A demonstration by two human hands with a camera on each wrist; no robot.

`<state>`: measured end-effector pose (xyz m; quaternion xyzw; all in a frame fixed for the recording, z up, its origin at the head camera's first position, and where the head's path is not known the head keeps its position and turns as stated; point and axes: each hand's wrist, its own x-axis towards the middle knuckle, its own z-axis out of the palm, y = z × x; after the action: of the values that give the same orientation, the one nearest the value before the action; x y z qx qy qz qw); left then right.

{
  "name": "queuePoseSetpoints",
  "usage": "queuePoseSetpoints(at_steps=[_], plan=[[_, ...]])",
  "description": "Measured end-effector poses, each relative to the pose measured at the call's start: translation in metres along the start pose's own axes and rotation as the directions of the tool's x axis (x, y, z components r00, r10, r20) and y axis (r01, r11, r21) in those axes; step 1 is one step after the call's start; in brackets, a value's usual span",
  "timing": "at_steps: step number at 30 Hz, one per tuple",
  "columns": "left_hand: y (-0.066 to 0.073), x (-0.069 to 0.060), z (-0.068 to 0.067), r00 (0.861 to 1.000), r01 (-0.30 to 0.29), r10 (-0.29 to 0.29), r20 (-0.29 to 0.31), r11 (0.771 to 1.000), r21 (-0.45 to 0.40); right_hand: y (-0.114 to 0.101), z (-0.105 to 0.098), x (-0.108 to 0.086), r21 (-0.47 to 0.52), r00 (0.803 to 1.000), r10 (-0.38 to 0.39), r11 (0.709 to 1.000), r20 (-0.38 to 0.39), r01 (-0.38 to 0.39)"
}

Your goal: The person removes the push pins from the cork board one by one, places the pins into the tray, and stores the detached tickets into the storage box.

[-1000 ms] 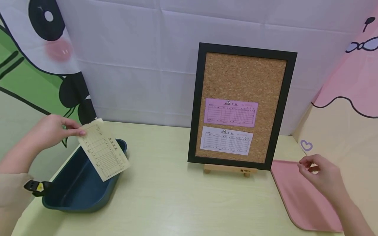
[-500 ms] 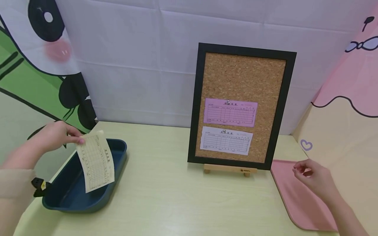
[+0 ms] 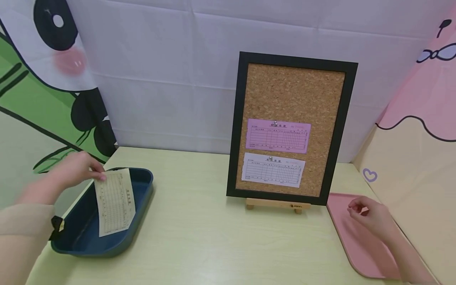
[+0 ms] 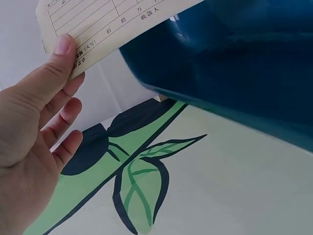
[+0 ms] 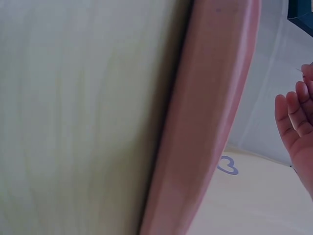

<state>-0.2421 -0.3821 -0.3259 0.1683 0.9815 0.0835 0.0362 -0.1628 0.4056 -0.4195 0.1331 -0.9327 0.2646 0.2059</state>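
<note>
My left hand (image 3: 76, 171) pinches a pale yellow printed receipt slip (image 3: 115, 204) by its corner between thumb and fingers. The slip hangs over the dark blue bin (image 3: 76, 233); in the left wrist view the thumb lies flat on the slip's printed face (image 4: 102, 34). Above the pink tray (image 3: 352, 233), my right hand (image 3: 374, 219) has thumb and index finger together. A thin needle-like point shows at those fingertips in the right wrist view, apparently a pushpin, mostly hidden. The other fingers (image 5: 293, 112) are loosely bent.
A black-framed corkboard (image 3: 295, 93) stands on a small wooden easel (image 3: 278, 204). Pinned on it are a pink receipt slip (image 3: 278, 136) and, below, a white one (image 3: 273, 170). The pale wood table (image 3: 199, 237) lies between bin and tray; a cloth backdrop (image 3: 160, 79) hangs behind.
My left hand has moved slightly down and right, and the yellow slip has swung to hang more upright over the bin. My right hand has drifted left and down above the tray.
</note>
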Motion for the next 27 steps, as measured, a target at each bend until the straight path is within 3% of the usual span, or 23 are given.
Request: queuePoseSetpoints(at_steps=[5, 15, 27], plan=[[0.001, 0.005, 0.01, 1.0, -0.021, 0.021, -0.005, 0.999, 0.036, 0.009, 0.009, 0.001, 0.019, 1.0, -0.018, 1.0, 0.017, 0.018], [0.004, 0.016, 0.027, 0.999, -0.027, 0.027, 0.029, 1.0, 0.011, 0.017, 0.018, 0.013, -0.035, 0.99, -0.061, 0.997, 0.128, 0.066], [0.004, 0.024, 0.043, 0.997, -0.081, 0.081, 0.02, 0.996, 0.028, 0.031, 0.021, 0.019, -0.03, 0.959, -0.032, 0.999, 0.283, 0.042]])
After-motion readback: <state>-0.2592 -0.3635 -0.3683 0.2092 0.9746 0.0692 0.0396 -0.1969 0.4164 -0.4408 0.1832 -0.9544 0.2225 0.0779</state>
